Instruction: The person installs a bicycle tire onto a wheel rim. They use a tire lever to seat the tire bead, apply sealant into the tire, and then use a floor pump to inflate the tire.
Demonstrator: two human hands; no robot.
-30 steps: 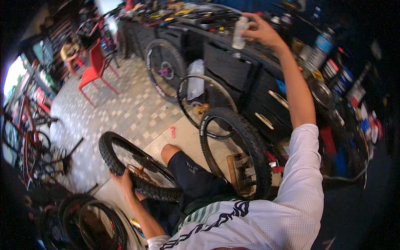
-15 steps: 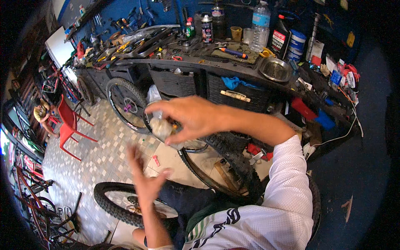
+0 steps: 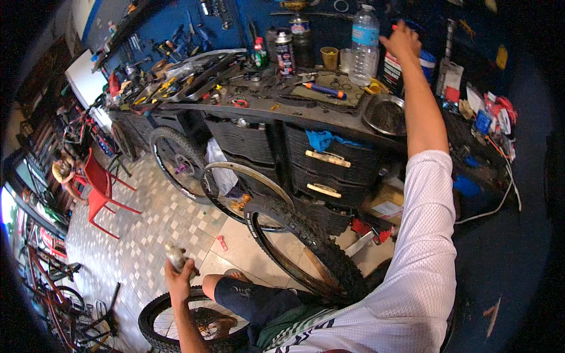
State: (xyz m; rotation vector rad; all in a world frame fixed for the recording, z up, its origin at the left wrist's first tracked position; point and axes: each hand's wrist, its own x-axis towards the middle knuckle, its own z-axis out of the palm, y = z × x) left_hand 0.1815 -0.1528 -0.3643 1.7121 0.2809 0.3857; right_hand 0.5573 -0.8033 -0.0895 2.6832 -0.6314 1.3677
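In my left hand (image 3: 179, 279) is a small whitish, cloudy bottle (image 3: 175, 254), its surface dirty; thumb and fingers are closed round it, above the tiled floor. My right hand (image 3: 403, 44) is stretched out at the back of the workbench, at the top of a black bottle (image 3: 392, 72) with a red cap. Its thumb and fingers are apart, and the hand hides the bottle's neck. A clear plastic bottle (image 3: 365, 50) with a blue label stands just left of that hand, and a blue tub (image 3: 428, 65) just right.
On the workbench (image 3: 265, 105) lie a metal bowl (image 3: 385, 115), a blue-and-orange tool (image 3: 325, 90) and many loose tools. A spray can (image 3: 285, 54) stands farther left. Below lean bicycle wheels and a tyre (image 3: 315, 241); another wheel (image 3: 154, 329) lies by my leg. A red chair (image 3: 100, 185) and a person are far left.
The small bottle has passed from my right hand to my left, which has moved down and left. My right hand has reached up and right to the black bottle.
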